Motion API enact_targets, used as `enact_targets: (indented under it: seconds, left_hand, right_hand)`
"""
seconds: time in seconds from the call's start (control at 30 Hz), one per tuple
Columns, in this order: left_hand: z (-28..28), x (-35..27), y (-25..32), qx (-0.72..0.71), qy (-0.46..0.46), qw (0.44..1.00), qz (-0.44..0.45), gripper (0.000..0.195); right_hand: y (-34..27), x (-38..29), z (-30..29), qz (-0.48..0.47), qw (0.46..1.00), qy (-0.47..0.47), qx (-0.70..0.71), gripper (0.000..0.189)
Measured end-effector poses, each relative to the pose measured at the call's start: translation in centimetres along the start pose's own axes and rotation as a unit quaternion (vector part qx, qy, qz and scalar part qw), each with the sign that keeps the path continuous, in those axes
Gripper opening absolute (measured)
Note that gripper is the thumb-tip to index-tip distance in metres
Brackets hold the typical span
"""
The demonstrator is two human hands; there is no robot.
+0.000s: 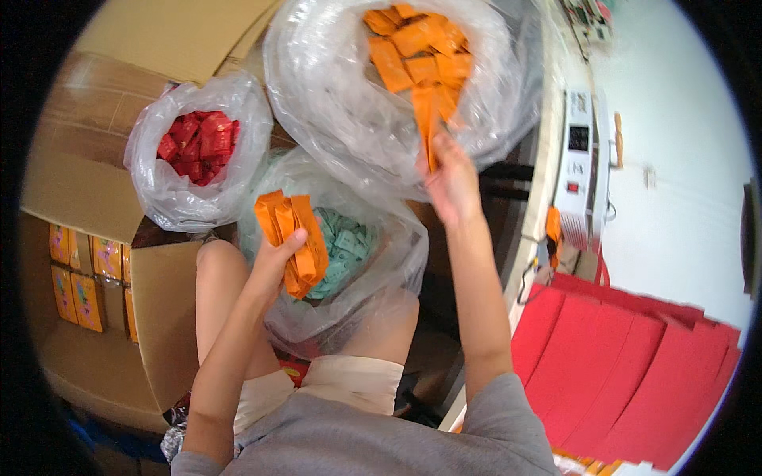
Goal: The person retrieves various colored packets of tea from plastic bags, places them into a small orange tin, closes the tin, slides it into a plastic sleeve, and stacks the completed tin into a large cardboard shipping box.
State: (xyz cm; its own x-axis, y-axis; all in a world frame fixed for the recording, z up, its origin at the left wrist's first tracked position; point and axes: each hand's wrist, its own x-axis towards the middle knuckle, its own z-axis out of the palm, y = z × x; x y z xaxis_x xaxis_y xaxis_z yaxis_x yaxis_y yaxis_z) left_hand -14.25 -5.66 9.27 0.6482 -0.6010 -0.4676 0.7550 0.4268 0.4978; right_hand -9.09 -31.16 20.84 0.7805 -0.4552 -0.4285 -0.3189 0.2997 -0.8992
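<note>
My left hand grips a bunch of several orange packets, held above a clear plastic bag of green packets between my knees. My right hand is closed on an orange packet at the near edge of a large clear plastic bag. Inside that bag lies a heap of orange packets. A smaller clear bag at the left holds red packets. The fingertips of my right hand are slightly blurred.
An open cardboard box at the left holds orange printed boxes. On the white table at the right stand a white machine with a red switch and a stack of red sheets. The table's edge runs beside my right arm.
</note>
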Motion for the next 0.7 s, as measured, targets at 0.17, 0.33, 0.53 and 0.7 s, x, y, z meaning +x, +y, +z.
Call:
enact_targets:
  seconds: [0.17,0.33,0.53,0.7]
  left_hand:
    - [7.2,-2.3,0.5,0.036,-0.042,0.998,0.022,0.059]
    - [14.3,-7.8,-3.2,0.090,-0.150,0.985,0.003,0.078]
    - [20.6,-16.1,-8.0,0.198,-0.344,0.918,-0.023,0.097]
    - [25.9,-23.9,-14.1,0.272,-0.475,0.836,-0.048,0.090]
  right_hand:
    - [3.6,-14.3,-1.9,0.058,0.993,0.017,0.102,0.030]
    - [5.6,-26.1,-3.6,-0.094,0.957,0.123,-0.246,0.037]
    - [2.1,-40.4,-8.6,-0.033,0.809,0.218,-0.544,0.076]
    - [3.7,-53.3,-15.0,-0.134,0.942,0.258,-0.167,0.059]
